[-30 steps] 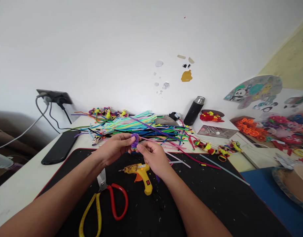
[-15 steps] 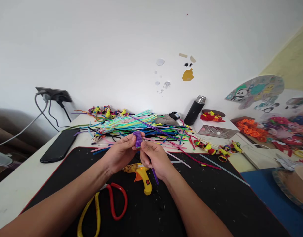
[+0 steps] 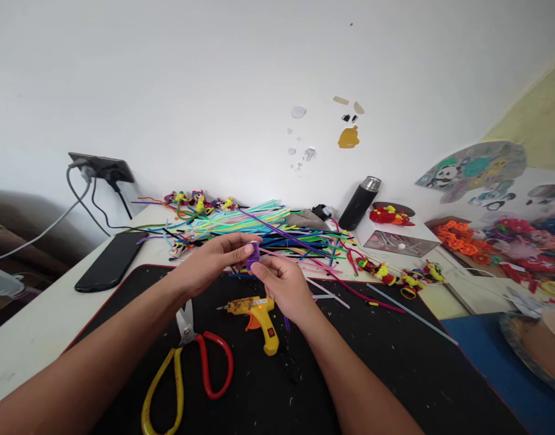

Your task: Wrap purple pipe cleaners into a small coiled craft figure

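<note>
A coil of purple pipe cleaner (image 3: 253, 254) is pinched between my two hands above the black mat (image 3: 368, 362). My left hand (image 3: 218, 257) grips its upper left side with thumb and fingers. From the lower right, my right hand (image 3: 284, 284) has its thumb and fingertips closed on it. A loose purple end shows below my right hand. Under the hands lies a yellow glue gun (image 3: 256, 317), its orange trigger facing left. Scissors (image 3: 186, 332) with one yellow and one red handle rest open, left of the glue gun.
Colourful pipe cleaners (image 3: 241, 220) are heaped along the wall. A phone (image 3: 109, 261) lies at the left; a black thermos (image 3: 359, 203) and a white box (image 3: 397, 232) stand at the back right. Small pipe-cleaner figures (image 3: 413, 281) lie near the box.
My left hand has shifted slightly left and turned, and the purple coil is tilted to another side. The scissor blades and glue gun tip have come into view from behind my left arm.
</note>
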The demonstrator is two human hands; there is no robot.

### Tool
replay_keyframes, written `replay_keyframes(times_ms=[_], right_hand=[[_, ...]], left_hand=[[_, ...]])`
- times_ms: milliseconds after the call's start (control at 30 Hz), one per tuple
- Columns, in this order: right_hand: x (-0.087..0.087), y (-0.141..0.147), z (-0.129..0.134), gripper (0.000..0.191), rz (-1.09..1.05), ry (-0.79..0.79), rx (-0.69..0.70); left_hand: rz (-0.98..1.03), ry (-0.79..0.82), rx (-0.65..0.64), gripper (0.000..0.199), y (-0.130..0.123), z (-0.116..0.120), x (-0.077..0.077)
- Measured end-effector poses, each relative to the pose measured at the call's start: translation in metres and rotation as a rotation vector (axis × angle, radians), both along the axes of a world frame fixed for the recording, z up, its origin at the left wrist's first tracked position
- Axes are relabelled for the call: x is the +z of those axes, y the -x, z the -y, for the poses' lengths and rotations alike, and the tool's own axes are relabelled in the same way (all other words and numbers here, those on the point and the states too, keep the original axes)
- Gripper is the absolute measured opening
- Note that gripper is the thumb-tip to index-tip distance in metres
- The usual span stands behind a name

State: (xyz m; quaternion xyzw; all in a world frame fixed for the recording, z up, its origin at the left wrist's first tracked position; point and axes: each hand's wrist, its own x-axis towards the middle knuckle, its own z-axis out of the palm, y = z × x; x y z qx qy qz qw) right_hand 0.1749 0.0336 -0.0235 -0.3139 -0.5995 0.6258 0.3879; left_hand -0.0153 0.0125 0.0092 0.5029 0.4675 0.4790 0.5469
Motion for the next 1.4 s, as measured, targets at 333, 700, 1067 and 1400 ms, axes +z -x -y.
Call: replay_keyframes(times_ms=[333, 700, 1067, 1400], right_hand=[[-0.001, -0.001, 0.006, 0.027, 0.231, -0.228, -0.008], [0.0, -0.001, 0.006, 0.026, 0.235, -0.237, 0.03], [0.003, -0.001, 0.006, 0.042, 0.224, -0.142, 0.066], [0.004, 0.0, 0.008, 0.041, 0.175, -0.065, 0.141]], left_hand=[[-0.174, 0.028, -0.354, 0.048, 0.023, 0.002, 0.018], [-0.228, -0.008, -0.423, 0.048, 0.024, 0.004, 0.02], [-0.203, -0.014, -0.428, 0.053, 0.027, 0.004, 0.014], [-0.222, 0.017, -0.441, 0.05, 0.029, 0.004, 0.016]])
